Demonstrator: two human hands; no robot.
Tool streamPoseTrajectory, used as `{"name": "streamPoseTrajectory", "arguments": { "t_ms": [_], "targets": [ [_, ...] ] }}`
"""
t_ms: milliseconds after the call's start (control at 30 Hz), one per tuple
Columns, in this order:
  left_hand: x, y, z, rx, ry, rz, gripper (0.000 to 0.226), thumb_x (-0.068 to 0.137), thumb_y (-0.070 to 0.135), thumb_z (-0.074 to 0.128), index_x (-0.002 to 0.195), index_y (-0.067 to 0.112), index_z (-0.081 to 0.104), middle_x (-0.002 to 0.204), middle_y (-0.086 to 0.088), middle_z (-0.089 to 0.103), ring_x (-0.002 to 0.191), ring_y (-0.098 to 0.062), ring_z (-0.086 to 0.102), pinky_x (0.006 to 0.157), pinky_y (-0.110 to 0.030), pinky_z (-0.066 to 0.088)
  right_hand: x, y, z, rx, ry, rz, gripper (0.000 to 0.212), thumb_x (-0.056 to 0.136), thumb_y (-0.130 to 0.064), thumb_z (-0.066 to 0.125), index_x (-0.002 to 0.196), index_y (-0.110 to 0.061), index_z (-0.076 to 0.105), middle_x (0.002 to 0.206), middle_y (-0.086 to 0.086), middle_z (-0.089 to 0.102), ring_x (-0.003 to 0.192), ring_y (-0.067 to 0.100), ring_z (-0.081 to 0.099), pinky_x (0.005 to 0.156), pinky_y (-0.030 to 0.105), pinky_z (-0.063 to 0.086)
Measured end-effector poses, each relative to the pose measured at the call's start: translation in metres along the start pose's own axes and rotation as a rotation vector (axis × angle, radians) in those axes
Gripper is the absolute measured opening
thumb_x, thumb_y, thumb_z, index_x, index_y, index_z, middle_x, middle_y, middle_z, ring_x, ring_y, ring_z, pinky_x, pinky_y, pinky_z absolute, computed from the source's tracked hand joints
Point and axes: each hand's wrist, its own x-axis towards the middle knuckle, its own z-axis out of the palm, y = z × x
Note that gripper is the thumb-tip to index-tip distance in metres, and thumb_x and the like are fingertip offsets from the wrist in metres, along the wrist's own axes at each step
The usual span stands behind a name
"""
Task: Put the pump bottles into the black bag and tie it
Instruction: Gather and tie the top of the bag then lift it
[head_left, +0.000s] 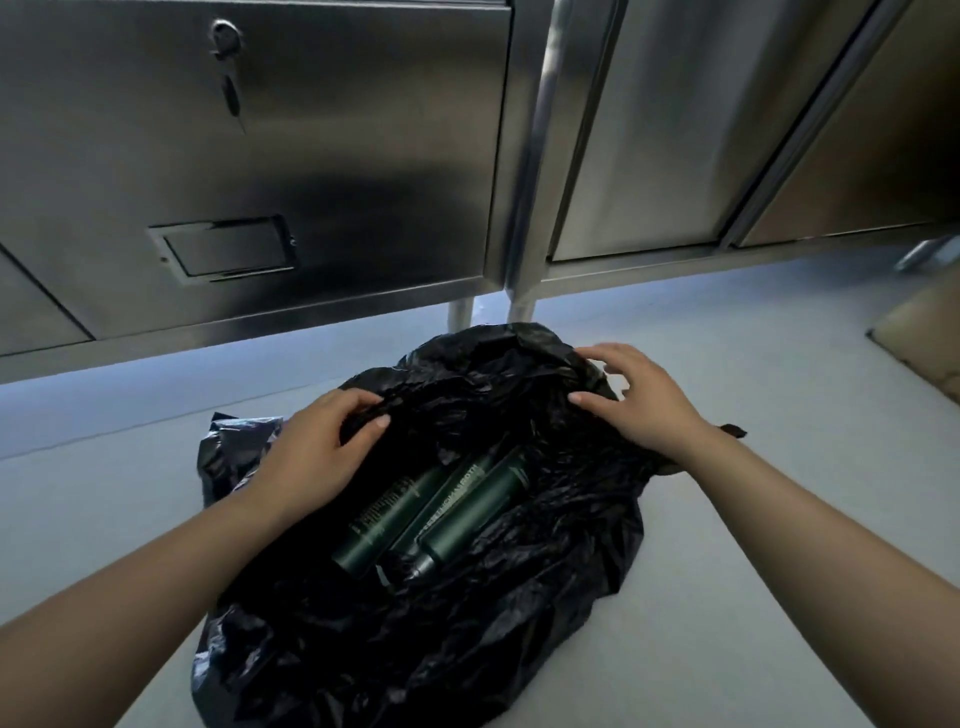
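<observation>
Three dark green pump bottles (441, 512) lie side by side inside the open black bag (415, 623), their long bodies slanted from lower left to upper right and touching one another. Pale lettering runs along the sides of the bottles, but it is too small and dim to read; no brand can be made out. A grey collar or cap end shows at the lower end of the middle bottle.

The bag sits crumpled on a pale grey floor (753, 597), its mouth spread wide so the bottles show through the opening. The left hand (322, 447) grips the bag's rim on the left side of the mouth, its fingers (363, 400) curled over the plastic with the thumb pressed against it, so they are clamped on the bag. The right hand (636, 400) rests on the far right part of the rim, its fingers spread apart and laid over the gathered plastic; whether they pinch it, I cannot tell.

Behind the bag stands a steel cabinet (311, 156) on short legs, with a keyed lock (226, 39) and a recessed handle (226, 249) on its left door. A brown cardboard box (919, 338) sits at the right edge of the floor.
</observation>
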Motion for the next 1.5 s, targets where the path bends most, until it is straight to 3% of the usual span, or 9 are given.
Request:
{"name": "streamPoseTrajectory", "arguments": {
  "t_ms": [133,267,433,600,767,1033,1167,1300,1500],
  "targets": [
    [0.005,-0.002,0.017,0.024,-0.093,0.136,0.025,0.091,0.036,0.057,0.112,0.024,0.063,0.102,0.009,0.060,0.091,-0.006,0.054,0.076,-0.021,0.037,-0.033,0.022,-0.015,-0.297,-0.014,0.198,0.070,0.079,-0.048,0.068,0.139,-0.024,0.040,0.144,0.001,0.041,0.134,0.020,0.035,0.108,0.035,0.029],
    [0.008,-0.002,0.030,-0.172,-0.023,0.073,0.014,0.091,0.038,0.057,0.099,0.031,0.065,0.089,0.021,0.064,0.069,0.002,0.058,0.058,-0.007,0.038,-0.066,0.042,-0.018,-0.520,-0.207,0.434,0.086,0.074,-0.057,0.067,0.145,-0.029,0.026,0.142,0.001,0.043,0.131,0.025,0.039,0.103,0.046,0.036],
    [0.015,0.006,0.035,-0.262,0.037,0.123,0.006,0.091,0.033,0.058,0.093,0.030,0.063,0.088,0.021,0.062,0.074,0.009,0.057,0.061,-0.002,0.037,-0.086,0.041,-0.011,-0.537,-0.136,0.423,0.035,0.081,-0.022,0.065,0.114,-0.031,0.060,0.102,-0.006,0.066,0.092,0.019,0.059,0.075,0.032,0.049],
    [0.032,0.020,0.032,-0.272,0.055,0.225,0.013,0.091,0.028,0.058,0.097,0.020,0.065,0.095,0.011,0.059,0.087,0.003,0.054,0.078,0.001,0.034,-0.082,0.005,-0.023,-0.041,0.287,0.391,0.018,0.077,-0.009,0.070,0.086,-0.024,0.070,0.079,-0.012,0.071,0.071,0.000,0.065,0.060,0.010,0.046],
    [0.060,0.071,-0.010,-0.440,0.061,0.254,0.011,0.091,0.033,0.057,0.082,0.039,0.057,0.079,0.018,0.064,0.079,0.006,0.060,0.066,-0.006,0.039,-0.057,-0.069,-0.056,0.345,0.411,0.252,0.019,0.074,0.007,0.070,0.084,-0.009,0.070,0.072,-0.007,0.068,0.059,-0.007,0.063,0.059,0.003,0.044],
    [0.043,0.086,-0.029,-0.282,0.017,0.227,0.015,0.088,0.036,0.062,0.079,0.047,0.056,0.078,0.027,0.064,0.074,0.006,0.060,0.064,-0.006,0.040,-0.030,-0.093,-0.081,0.374,0.344,0.135,0.026,0.074,0.003,0.071,0.078,-0.023,0.068,0.073,-0.006,0.067,0.069,0.007,0.065,0.069,0.016,0.051],
    [0.010,0.051,-0.012,0.047,-0.082,0.124,0.023,0.086,0.032,0.066,0.108,0.027,0.061,0.099,0.016,0.064,0.090,-0.005,0.060,0.077,-0.020,0.043,-0.038,-0.049,-0.049,0.221,0.187,0.034,0.033,0.072,-0.011,0.077,0.070,-0.040,0.062,0.080,-0.008,0.069,0.079,0.012,0.065,0.072,0.009,0.044],
    [-0.016,0.038,-0.014,0.185,-0.039,0.024,0.020,0.087,0.029,0.066,0.106,0.026,0.063,0.092,0.015,0.064,0.087,-0.010,0.064,0.066,-0.012,0.041,-0.033,-0.029,-0.029,0.180,0.096,-0.200,0.038,0.069,-0.023,0.081,0.082,-0.051,0.059,0.096,-0.020,0.060,0.093,-0.008,0.055,0.081,0.003,0.037],
    [-0.048,0.027,-0.001,0.244,0.006,-0.210,0.037,0.084,0.029,0.069,0.119,0.021,0.058,0.112,0.002,0.066,0.105,-0.017,0.061,0.090,-0.032,0.048,-0.033,-0.027,0.020,0.430,-0.031,-0.160,0.050,0.075,-0.027,0.077,0.119,-0.040,0.059,0.115,-0.019,0.063,0.111,-0.001,0.055,0.093,0.011,0.039]
  ]
}}
